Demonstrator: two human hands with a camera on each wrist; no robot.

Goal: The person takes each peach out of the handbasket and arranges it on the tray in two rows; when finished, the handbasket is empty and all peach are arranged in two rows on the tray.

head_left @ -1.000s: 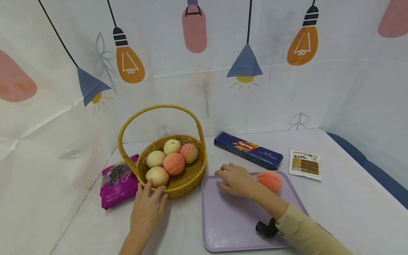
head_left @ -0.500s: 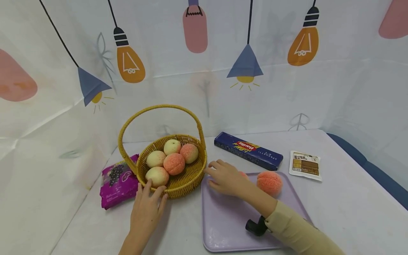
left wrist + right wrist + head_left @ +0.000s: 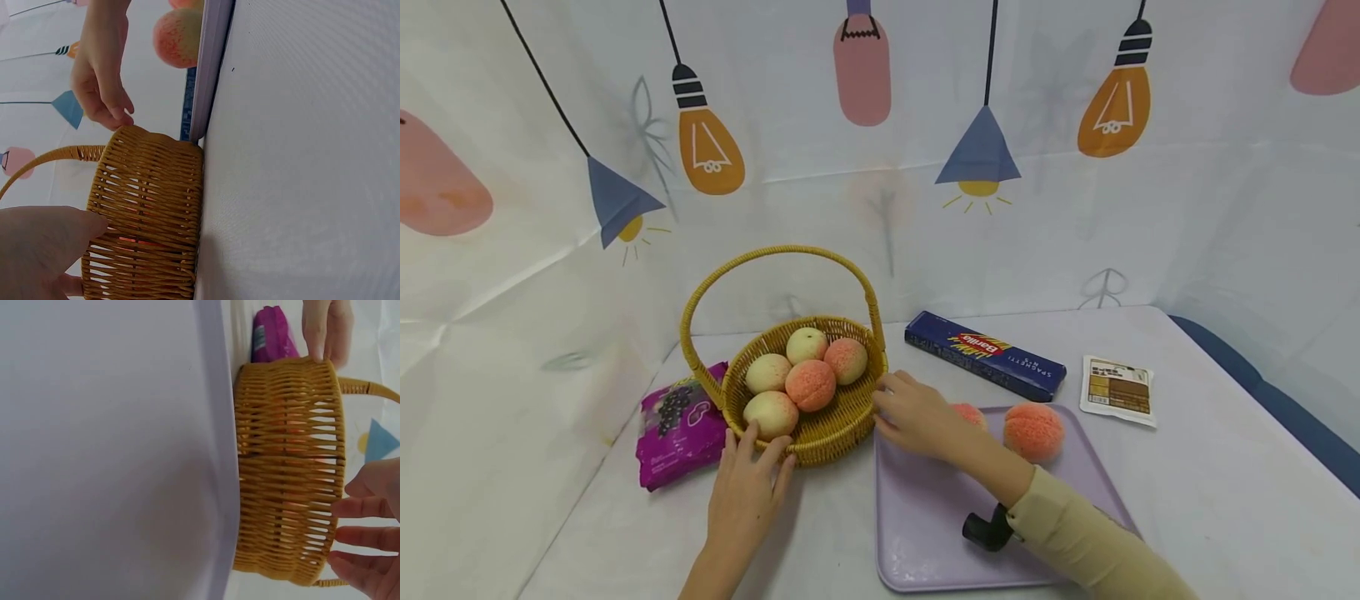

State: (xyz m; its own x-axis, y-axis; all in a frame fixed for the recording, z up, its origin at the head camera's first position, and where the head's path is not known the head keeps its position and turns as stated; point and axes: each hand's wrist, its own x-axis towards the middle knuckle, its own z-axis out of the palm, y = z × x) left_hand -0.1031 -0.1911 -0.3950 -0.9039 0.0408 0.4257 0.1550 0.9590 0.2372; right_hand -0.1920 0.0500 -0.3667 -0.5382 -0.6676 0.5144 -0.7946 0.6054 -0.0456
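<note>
A round wicker basket (image 3: 833, 448) with a tall hoop handle holds several peaches (image 3: 810, 386). My left hand (image 3: 745, 492) pinches its near rim, thumb against the outer wall in the left wrist view and fingers over the edge. At the basket's right rim, my right hand (image 3: 917, 417) has its fingertips touching the weave, the fingers loosely bent in the right wrist view (image 3: 375, 531). Below that hand lies a lilac tray (image 3: 925, 517) bearing two peaches, one in full view (image 3: 1033, 432) and one partly hidden (image 3: 970, 414) behind the hand.
A purple grape-print bag (image 3: 677, 433) lies against the basket's left side. Behind the tray is a blue spaghetti box (image 3: 985, 354), with a small flat packet (image 3: 1116, 389) to its right. A black elbow-shaped piece (image 3: 985, 531) shows by the right cuff, over the tray.
My right hand has moved left from over the tray to the basket's right rim, uncovering part of the second peach. The left hand stays on the near rim.
</note>
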